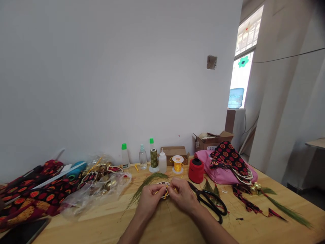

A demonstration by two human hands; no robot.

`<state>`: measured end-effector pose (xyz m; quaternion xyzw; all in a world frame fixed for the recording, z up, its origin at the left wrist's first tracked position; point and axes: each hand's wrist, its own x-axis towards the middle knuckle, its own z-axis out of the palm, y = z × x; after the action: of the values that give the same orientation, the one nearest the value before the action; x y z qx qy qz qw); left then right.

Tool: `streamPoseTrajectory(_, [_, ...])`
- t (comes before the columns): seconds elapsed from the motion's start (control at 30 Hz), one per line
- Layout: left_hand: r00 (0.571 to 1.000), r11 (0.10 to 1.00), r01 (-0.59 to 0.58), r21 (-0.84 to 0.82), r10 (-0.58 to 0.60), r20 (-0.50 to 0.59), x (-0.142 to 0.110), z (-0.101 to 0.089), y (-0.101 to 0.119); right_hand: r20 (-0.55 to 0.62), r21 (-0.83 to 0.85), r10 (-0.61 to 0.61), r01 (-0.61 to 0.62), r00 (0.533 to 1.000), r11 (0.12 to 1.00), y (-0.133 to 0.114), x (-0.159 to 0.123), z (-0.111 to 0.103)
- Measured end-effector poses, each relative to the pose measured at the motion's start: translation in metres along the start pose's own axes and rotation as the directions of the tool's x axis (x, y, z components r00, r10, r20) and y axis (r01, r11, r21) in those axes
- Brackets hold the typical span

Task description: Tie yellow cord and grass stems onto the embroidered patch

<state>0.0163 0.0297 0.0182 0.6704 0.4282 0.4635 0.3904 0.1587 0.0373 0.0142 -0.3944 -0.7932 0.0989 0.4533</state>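
Observation:
My left hand (149,198) and my right hand (183,194) meet low over the middle of the table, fingers pinched. Between them is a small dark fabric piece with white edging (164,184), partly hidden by my fingers. A short yellow cord (166,194) crosses it, and both hands pinch at this spot. The left fingertips grip the piece's edge beside the cord. What exactly the right fingertips hold is hard to see, but yellow shows at them. Green thread strands (138,191) fan out behind my left hand. Black-handled scissors (210,201) lie just right of my right hand.
Along the wall stand a yellow cord spool (177,166), olive thread cone (154,158), white squeeze bottle (162,162) and red thread cone (196,171). Patterned fabric (38,200) and a plastic bag of bells (109,186) lie left. A pink bag (220,171) sits right.

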Motion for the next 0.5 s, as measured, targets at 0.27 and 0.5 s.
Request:
streamPoseTrajectory(0.27, [0.996, 0.995, -0.005, -0.100, 0.013, 0.085, 0.0009, -0.0022, -0.0010, 0.015, -0.008, -0.002, 0.002, 1.000, 1.000, 0.0044, 0.0006, -0.0013])
streamPoseTrajectory(0.5, [0.997, 0.994, 0.052, -0.096, -0.046, 0.064, -0.0011, -0.0043, 0.0016, 0.043, -0.043, -0.061, 0.063, 0.997, 0.997, 0.0022, 0.0009, -0.0041])
